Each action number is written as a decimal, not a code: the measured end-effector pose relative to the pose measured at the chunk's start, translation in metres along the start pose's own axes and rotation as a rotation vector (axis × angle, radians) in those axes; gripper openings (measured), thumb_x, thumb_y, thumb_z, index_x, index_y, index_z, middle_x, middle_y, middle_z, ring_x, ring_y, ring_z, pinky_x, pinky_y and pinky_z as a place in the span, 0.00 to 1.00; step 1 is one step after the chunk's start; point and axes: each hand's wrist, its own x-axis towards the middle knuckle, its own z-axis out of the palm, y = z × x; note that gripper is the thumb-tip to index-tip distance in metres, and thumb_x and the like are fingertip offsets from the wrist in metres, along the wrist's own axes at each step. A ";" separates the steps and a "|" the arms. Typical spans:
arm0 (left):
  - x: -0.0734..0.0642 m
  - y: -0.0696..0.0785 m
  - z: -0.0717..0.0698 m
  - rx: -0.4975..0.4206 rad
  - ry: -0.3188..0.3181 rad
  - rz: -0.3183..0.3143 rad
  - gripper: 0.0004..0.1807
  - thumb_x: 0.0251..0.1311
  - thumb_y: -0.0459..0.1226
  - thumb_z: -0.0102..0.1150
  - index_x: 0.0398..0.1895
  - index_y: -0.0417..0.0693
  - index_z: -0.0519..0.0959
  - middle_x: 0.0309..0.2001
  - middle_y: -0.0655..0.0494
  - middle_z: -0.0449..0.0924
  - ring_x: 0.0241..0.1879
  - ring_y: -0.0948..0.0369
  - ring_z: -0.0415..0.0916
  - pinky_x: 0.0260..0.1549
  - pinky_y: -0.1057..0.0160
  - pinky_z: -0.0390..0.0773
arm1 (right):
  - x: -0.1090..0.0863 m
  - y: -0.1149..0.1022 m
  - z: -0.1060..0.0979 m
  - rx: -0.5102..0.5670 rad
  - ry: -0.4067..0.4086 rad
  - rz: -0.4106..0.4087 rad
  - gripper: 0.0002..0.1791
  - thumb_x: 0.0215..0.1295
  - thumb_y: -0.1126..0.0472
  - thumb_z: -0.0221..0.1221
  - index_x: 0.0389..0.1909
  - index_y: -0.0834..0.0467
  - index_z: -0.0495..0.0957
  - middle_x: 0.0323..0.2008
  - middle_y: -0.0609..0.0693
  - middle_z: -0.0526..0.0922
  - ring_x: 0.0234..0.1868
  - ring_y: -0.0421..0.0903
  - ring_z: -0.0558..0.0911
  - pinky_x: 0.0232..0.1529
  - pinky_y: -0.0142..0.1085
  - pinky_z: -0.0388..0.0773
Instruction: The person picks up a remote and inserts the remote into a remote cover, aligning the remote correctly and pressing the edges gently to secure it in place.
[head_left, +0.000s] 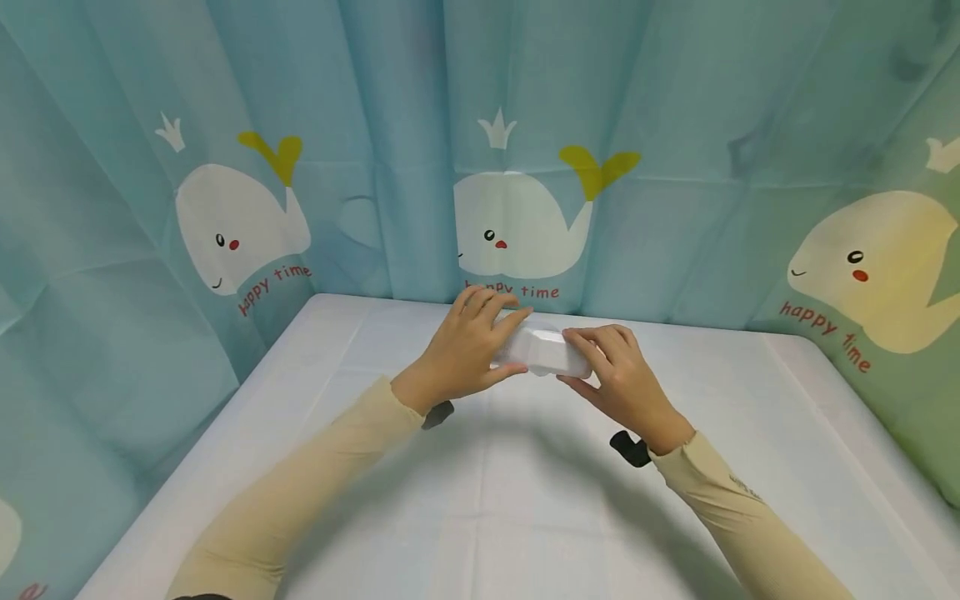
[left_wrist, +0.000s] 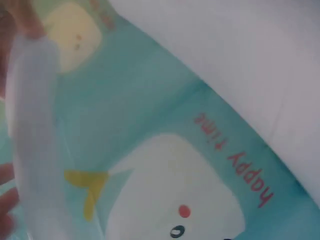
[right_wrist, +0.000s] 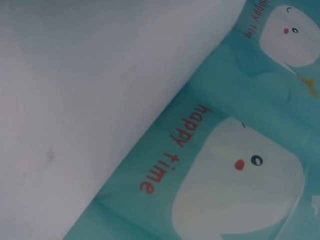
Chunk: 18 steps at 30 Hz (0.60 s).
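Observation:
A translucent whitish plastic container (head_left: 553, 352) is held up between both hands above the far part of the table. My left hand (head_left: 468, 346) grips its left end, with the thumb along the near edge and the index finger over the far side. At the right end, my right hand (head_left: 611, 371) pinches it between thumb and fingers. In the left wrist view the container (left_wrist: 37, 135) appears as a long pale shape, blurred, with fingertips (left_wrist: 7, 200) at its edge. Whatever the container may hold cannot be made out. The right wrist view shows neither hand nor container.
A white-covered table (head_left: 480, 500) lies under the arms. Behind it and along its sides hangs a blue-green curtain (head_left: 405, 150) printed with white whales. Small dark pieces (head_left: 630, 448) show by both wrists.

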 end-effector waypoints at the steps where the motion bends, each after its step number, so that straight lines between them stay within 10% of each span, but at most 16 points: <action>1: -0.002 0.002 0.001 0.004 0.063 -0.001 0.30 0.47 0.56 0.67 0.50 0.48 0.78 0.49 0.52 0.74 0.51 0.54 0.66 0.59 0.52 0.64 | 0.000 -0.001 -0.001 -0.005 0.009 0.027 0.36 0.32 0.65 0.77 0.48 0.68 0.75 0.40 0.60 0.78 0.40 0.56 0.76 0.47 0.51 0.70; 5: -0.007 0.012 0.006 0.017 0.273 -0.026 0.20 0.42 0.50 0.73 0.35 0.50 0.80 0.39 0.55 0.75 0.44 0.56 0.68 0.56 0.51 0.66 | 0.000 -0.005 -0.003 0.004 0.063 0.121 0.35 0.31 0.64 0.76 0.46 0.69 0.76 0.38 0.62 0.77 0.39 0.58 0.75 0.44 0.51 0.69; 9: -0.008 0.020 0.014 0.100 0.348 -0.034 0.14 0.42 0.49 0.73 0.27 0.53 0.82 0.33 0.59 0.77 0.39 0.59 0.72 0.54 0.52 0.69 | 0.001 -0.010 0.000 0.039 0.108 0.160 0.33 0.32 0.64 0.75 0.45 0.70 0.76 0.37 0.63 0.77 0.39 0.58 0.75 0.44 0.50 0.68; 18: -0.010 0.016 0.022 0.224 0.495 0.185 0.07 0.42 0.37 0.74 0.27 0.53 0.86 0.28 0.62 0.80 0.35 0.62 0.74 0.50 0.57 0.72 | 0.001 -0.014 0.002 0.085 0.134 0.190 0.29 0.59 0.46 0.60 0.45 0.71 0.76 0.36 0.63 0.76 0.38 0.58 0.74 0.44 0.49 0.68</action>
